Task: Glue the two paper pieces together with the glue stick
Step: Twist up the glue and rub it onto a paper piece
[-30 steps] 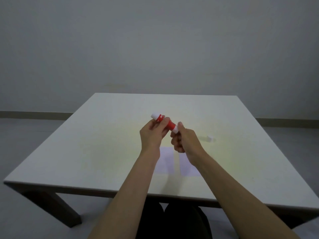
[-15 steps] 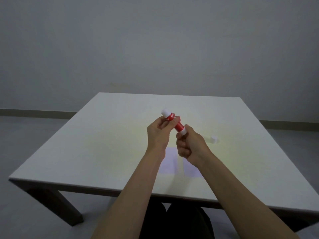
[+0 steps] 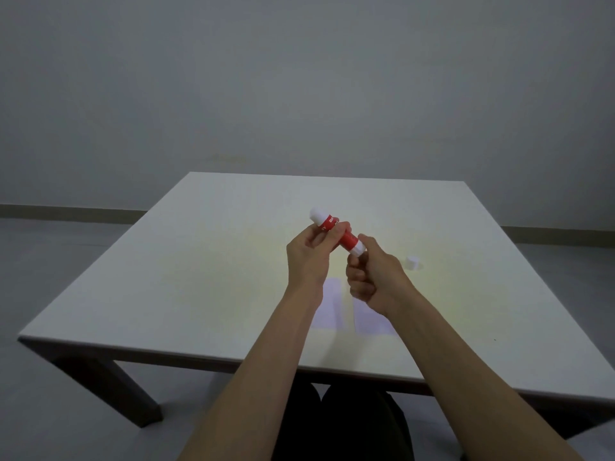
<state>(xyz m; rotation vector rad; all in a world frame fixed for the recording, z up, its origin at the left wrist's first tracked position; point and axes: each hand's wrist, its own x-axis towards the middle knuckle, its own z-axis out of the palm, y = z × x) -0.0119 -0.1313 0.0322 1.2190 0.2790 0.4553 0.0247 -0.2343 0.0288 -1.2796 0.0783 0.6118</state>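
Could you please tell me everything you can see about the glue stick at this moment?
The glue stick is a short cylinder with a red body bearing a white label and white ends, plastic by its look. It is held in the air above the table, tilted with its far end up and to the left. The left hand pinches the red body; the right hand grips the lower white end. A small white cap stands apart on the table, to its right.

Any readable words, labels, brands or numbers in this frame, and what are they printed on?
Nothing legible.
White print on the red label of the glue stick, held between the left hand and right hand: too small and blurred to read.
Paper pieces, white cap, table: no text visible.
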